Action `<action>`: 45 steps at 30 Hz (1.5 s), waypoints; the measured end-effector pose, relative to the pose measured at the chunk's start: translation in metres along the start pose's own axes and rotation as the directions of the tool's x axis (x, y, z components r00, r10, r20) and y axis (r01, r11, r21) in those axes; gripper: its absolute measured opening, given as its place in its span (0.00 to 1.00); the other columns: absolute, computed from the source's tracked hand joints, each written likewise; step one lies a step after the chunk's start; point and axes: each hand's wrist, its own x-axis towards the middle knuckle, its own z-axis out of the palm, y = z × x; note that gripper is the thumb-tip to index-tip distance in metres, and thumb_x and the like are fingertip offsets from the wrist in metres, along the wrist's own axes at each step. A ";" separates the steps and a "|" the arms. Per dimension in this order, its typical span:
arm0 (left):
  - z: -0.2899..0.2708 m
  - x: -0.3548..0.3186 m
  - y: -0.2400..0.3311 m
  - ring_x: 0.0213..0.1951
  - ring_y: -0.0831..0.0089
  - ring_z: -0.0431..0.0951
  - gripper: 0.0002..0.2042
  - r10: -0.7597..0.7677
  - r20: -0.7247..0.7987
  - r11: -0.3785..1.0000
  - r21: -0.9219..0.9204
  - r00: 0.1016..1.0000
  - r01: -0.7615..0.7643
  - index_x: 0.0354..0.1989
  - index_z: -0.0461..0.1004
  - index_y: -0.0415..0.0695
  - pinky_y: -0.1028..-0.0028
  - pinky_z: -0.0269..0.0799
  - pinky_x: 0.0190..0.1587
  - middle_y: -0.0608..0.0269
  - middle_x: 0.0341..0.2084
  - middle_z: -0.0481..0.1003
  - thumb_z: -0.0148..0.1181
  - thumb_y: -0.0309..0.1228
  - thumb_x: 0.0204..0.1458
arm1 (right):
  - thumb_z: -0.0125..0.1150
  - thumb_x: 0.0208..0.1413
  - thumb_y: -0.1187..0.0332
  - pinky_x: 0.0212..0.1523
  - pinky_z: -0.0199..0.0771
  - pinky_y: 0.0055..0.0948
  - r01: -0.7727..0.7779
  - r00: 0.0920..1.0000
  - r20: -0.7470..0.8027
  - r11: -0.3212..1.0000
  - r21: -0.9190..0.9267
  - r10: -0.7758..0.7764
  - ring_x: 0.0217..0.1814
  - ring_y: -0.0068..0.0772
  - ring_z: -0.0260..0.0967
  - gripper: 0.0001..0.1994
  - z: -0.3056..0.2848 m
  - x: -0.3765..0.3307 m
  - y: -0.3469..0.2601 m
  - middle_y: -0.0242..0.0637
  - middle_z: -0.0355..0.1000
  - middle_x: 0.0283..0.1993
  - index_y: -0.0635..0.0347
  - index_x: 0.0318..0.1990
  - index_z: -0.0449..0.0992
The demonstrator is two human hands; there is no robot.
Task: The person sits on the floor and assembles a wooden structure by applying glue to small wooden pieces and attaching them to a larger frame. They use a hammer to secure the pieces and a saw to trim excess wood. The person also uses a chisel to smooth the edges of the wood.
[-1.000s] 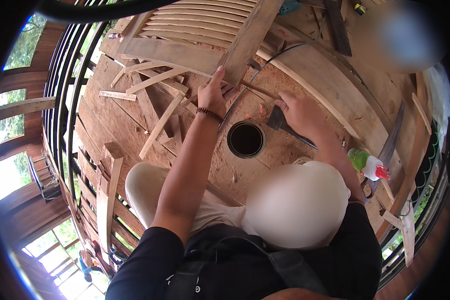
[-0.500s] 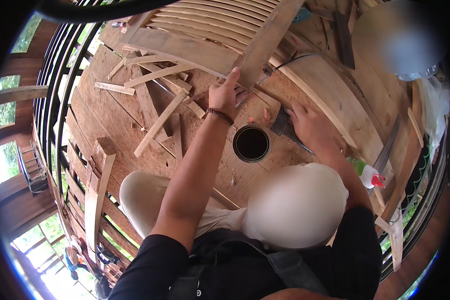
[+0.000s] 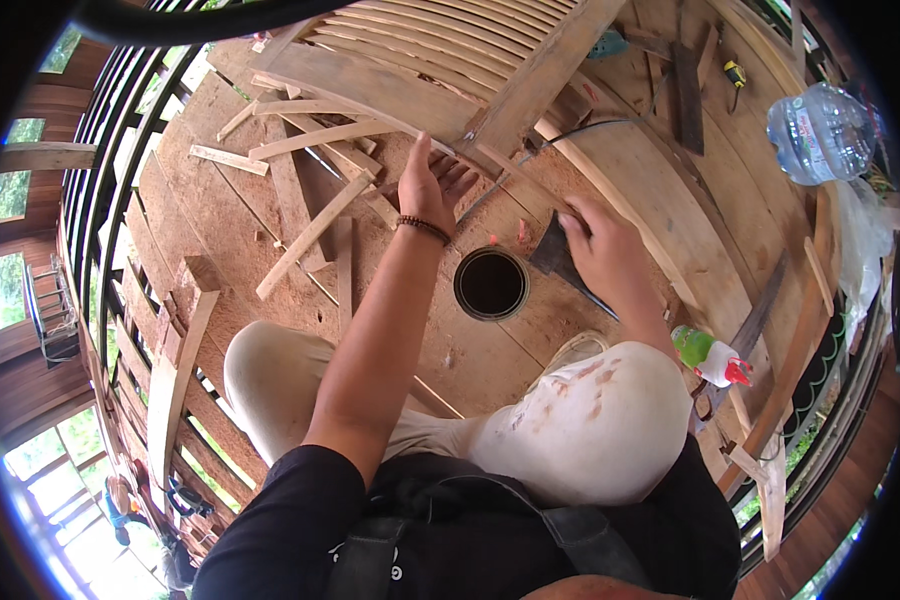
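Note:
My left hand is held out with thumb up and fingers spread, holding nothing. It is next to the lower corner of a slatted wooden frame, where a broad board meets the bottom rail. My right hand is closed around the near end of a slim wooden stick, which points toward that corner. Under the right hand a dark flat piece lies on the floor, its kind unclear. A round dark-mouthed tin stands between my forearms.
Loose wood strips lie scattered at left on the dusty plank floor. A long curved board lies to the right. Beyond it are a green and white bottle with red cap, a clear plastic jug and a yellow-black tool.
My left hand has come off the board's corner and moved slightly left and down, its fingers opening. The right hand stays on the stick. The view has shifted slightly.

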 end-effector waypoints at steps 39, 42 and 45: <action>-0.008 0.006 0.023 0.47 0.58 0.78 0.12 0.767 0.562 -0.225 0.688 0.311 -0.690 0.45 0.85 0.49 0.63 0.73 0.52 0.57 0.43 0.79 0.65 0.26 0.52 | 0.59 0.57 0.63 0.36 0.75 0.49 0.123 0.992 0.019 0.978 -0.166 -0.121 0.35 0.56 0.75 0.10 0.037 0.066 -0.035 0.51 0.76 0.32 0.62 0.32 0.76; -0.006 0.003 0.024 0.46 0.57 0.78 0.12 0.766 0.559 -0.218 0.691 0.319 -0.689 0.45 0.85 0.49 0.63 0.73 0.52 0.58 0.43 0.79 0.65 0.26 0.52 | 0.60 0.57 0.63 0.36 0.75 0.49 0.112 0.994 0.025 0.980 -0.167 -0.109 0.36 0.57 0.75 0.10 0.037 0.067 -0.035 0.51 0.76 0.32 0.62 0.32 0.76; -0.005 0.005 0.023 0.45 0.57 0.77 0.12 0.780 0.538 -0.175 0.678 0.320 -0.714 0.43 0.85 0.49 0.61 0.72 0.52 0.59 0.42 0.78 0.64 0.26 0.50 | 0.60 0.56 0.64 0.36 0.75 0.50 0.099 0.995 0.026 0.976 -0.194 -0.096 0.36 0.58 0.75 0.10 0.038 0.068 -0.036 0.52 0.76 0.32 0.62 0.32 0.76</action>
